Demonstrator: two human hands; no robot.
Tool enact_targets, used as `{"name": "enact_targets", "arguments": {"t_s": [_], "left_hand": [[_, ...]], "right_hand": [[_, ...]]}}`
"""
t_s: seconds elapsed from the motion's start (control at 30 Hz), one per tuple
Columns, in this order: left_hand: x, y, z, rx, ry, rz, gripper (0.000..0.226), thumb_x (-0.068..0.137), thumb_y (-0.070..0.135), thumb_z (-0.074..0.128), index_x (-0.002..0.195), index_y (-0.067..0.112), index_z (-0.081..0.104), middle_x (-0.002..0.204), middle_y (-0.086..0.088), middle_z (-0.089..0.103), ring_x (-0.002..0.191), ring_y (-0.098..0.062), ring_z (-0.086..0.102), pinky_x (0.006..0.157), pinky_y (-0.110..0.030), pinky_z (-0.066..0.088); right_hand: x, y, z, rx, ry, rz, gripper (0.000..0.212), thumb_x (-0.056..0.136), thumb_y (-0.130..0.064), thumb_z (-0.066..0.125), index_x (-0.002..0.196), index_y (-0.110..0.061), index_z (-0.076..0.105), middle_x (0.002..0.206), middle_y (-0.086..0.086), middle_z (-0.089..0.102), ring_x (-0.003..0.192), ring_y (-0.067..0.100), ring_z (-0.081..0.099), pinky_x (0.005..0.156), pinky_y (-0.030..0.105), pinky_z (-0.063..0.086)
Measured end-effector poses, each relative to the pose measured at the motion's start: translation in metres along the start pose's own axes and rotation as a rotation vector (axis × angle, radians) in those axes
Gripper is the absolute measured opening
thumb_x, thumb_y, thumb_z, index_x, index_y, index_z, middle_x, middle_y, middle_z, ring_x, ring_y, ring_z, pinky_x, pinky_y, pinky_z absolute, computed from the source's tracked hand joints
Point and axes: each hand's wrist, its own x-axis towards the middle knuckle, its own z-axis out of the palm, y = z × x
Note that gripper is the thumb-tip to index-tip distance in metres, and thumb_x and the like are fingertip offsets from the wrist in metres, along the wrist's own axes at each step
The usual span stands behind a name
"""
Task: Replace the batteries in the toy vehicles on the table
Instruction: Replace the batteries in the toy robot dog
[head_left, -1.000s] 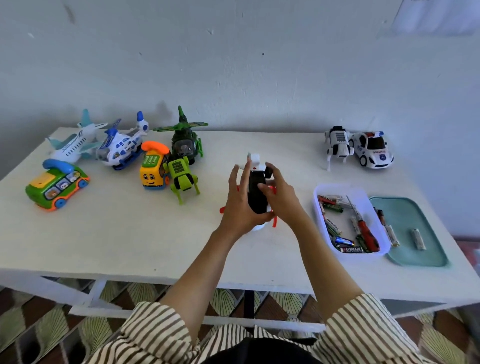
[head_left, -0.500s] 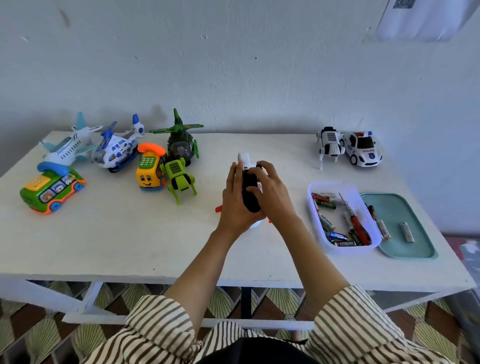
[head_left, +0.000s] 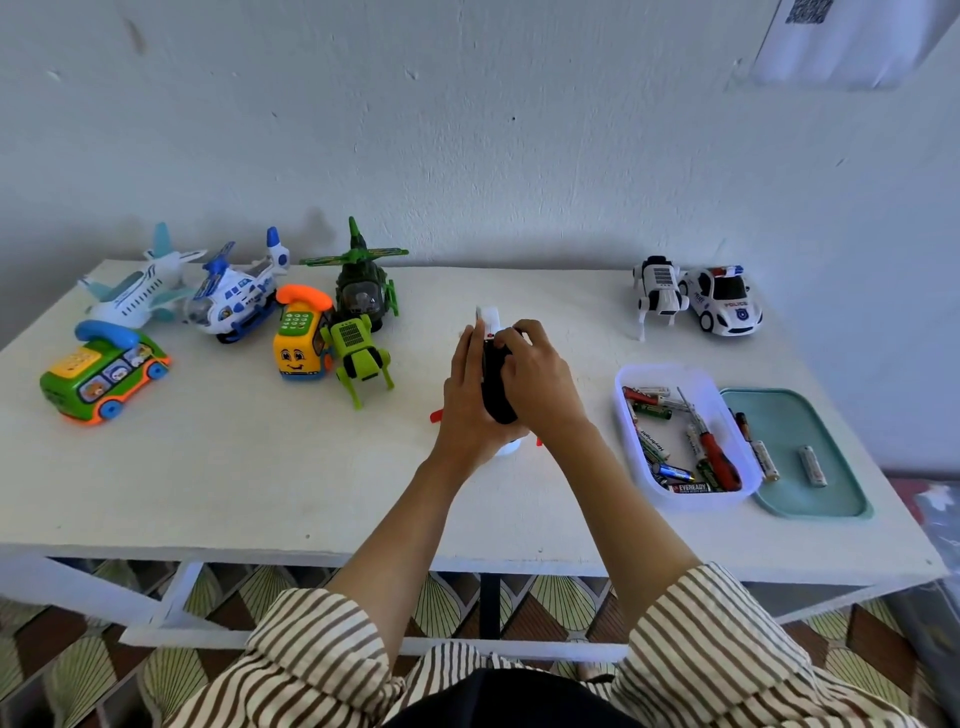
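A white toy vehicle with a black underside (head_left: 496, 387) and red parts is held upside down over the middle of the table. My left hand (head_left: 465, 400) grips its left side. My right hand (head_left: 537, 382) curls over its right side, fingertips on the black underside near the far end. A white tray (head_left: 631, 379) to the right holds several batteries and a red-handled screwdriver (head_left: 717, 457). A teal tray (head_left: 841, 499) beside it carries three loose batteries.
At the left stand a green bus phone (head_left: 101, 376), a white plane (head_left: 137, 288), a blue-white helicopter (head_left: 234, 296), a yellow phone car (head_left: 301, 338), a green robot dog (head_left: 358, 358) and a green helicopter (head_left: 363, 286). A white robot dog (head_left: 660, 291) and police car (head_left: 724, 304) sit far right.
Both hands stay on the toy; my right fingers have slid further over its black underside toward the far end. The camera has drifted slightly, so the whole scene sits a little lower and to the left.
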Motion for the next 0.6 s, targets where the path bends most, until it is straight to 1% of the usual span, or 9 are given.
{"name": "enact_targets", "arguments": {"t_s": [0.03, 0.13, 0.27, 0.37, 0.43, 0.5, 0.53, 0.6], "left_hand": [[0.0, -0.002, 0.0, 0.0, -0.001, -0.001, 0.117, 0.06, 0.019, 0.089, 0.141, 0.026, 0.005, 0.158, -0.011, 0.015, 0.146, -0.02, 0.016, 0.105, -0.016, 0.022], [0.0, -0.005, 0.002, 0.009, 0.002, 0.008, 0.117, 0.06, 0.019, 0.089, 0.141, 0.027, 0.006, 0.157, -0.012, 0.016, 0.146, -0.021, 0.017, 0.105, -0.015, 0.02], [0.001, -0.006, 0.004, 0.005, 0.008, 0.017, 0.115, 0.06, 0.018, 0.089, 0.14, 0.028, 0.007, 0.157, -0.011, 0.016, 0.146, -0.021, 0.016, 0.101, -0.002, 0.012], [0.002, -0.007, 0.004, 0.0, 0.006, 0.017, 0.116, 0.059, 0.017, 0.089, 0.141, 0.026, 0.006, 0.158, -0.011, 0.016, 0.144, -0.017, 0.016, 0.099, 0.003, 0.009], [0.002, -0.007, 0.004, -0.001, 0.006, 0.018, 0.118, 0.058, 0.017, 0.09, 0.142, 0.024, 0.007, 0.157, -0.012, 0.017, 0.141, -0.01, 0.015, 0.1, 0.003, 0.01], [0.001, -0.005, 0.003, -0.003, 0.003, 0.016, 0.118, 0.058, 0.018, 0.09, 0.142, 0.023, 0.007, 0.157, -0.012, 0.017, 0.139, -0.007, 0.014, 0.101, 0.002, 0.01], [0.001, -0.004, 0.003, -0.003, 0.003, 0.018, 0.119, 0.058, 0.021, 0.089, 0.143, 0.024, 0.006, 0.157, -0.013, 0.017, 0.139, -0.008, 0.015, 0.101, 0.001, 0.011], [0.002, -0.002, 0.003, 0.004, 0.009, 0.028, 0.119, 0.057, 0.03, 0.084, 0.147, 0.027, 0.007, 0.156, -0.014, 0.02, 0.142, -0.016, 0.019, 0.104, -0.006, 0.014]], "right_hand": [[0.0, 0.0, -0.001, 0.0, -0.002, -0.004, 0.027, 0.092, -0.004, 0.044, 0.116, -0.004, 0.058, 0.127, 0.012, 0.047, 0.075, 0.036, 0.059, 0.062, 0.034, 0.045], [0.0, 0.001, -0.002, 0.001, -0.007, -0.006, 0.028, 0.091, -0.002, 0.045, 0.117, -0.003, 0.058, 0.128, 0.013, 0.047, 0.078, 0.037, 0.06, 0.063, 0.034, 0.044], [0.001, -0.001, -0.004, -0.02, -0.026, -0.005, 0.028, 0.091, -0.002, 0.044, 0.116, -0.002, 0.057, 0.127, 0.014, 0.047, 0.076, 0.038, 0.059, 0.063, 0.035, 0.045], [0.001, -0.004, -0.007, -0.029, -0.049, 0.005, 0.027, 0.091, -0.002, 0.043, 0.115, -0.002, 0.055, 0.124, 0.014, 0.045, 0.073, 0.038, 0.058, 0.061, 0.035, 0.044], [0.002, -0.004, -0.009, -0.017, -0.068, 0.019, 0.029, 0.09, -0.001, 0.042, 0.116, -0.002, 0.054, 0.126, 0.013, 0.044, 0.076, 0.038, 0.058, 0.063, 0.034, 0.044], [0.001, -0.003, -0.01, 0.014, -0.077, 0.038, 0.032, 0.088, 0.002, 0.041, 0.117, -0.004, 0.054, 0.128, 0.012, 0.044, 0.079, 0.037, 0.058, 0.064, 0.033, 0.041], [0.001, -0.003, -0.011, 0.024, -0.079, 0.043, 0.034, 0.087, 0.003, 0.041, 0.118, -0.004, 0.054, 0.129, 0.011, 0.043, 0.081, 0.037, 0.058, 0.064, 0.032, 0.04], [0.0, -0.002, -0.012, 0.056, -0.076, 0.056, 0.036, 0.085, 0.005, 0.04, 0.117, -0.006, 0.053, 0.129, 0.01, 0.043, 0.083, 0.035, 0.057, 0.066, 0.033, 0.042]]}}
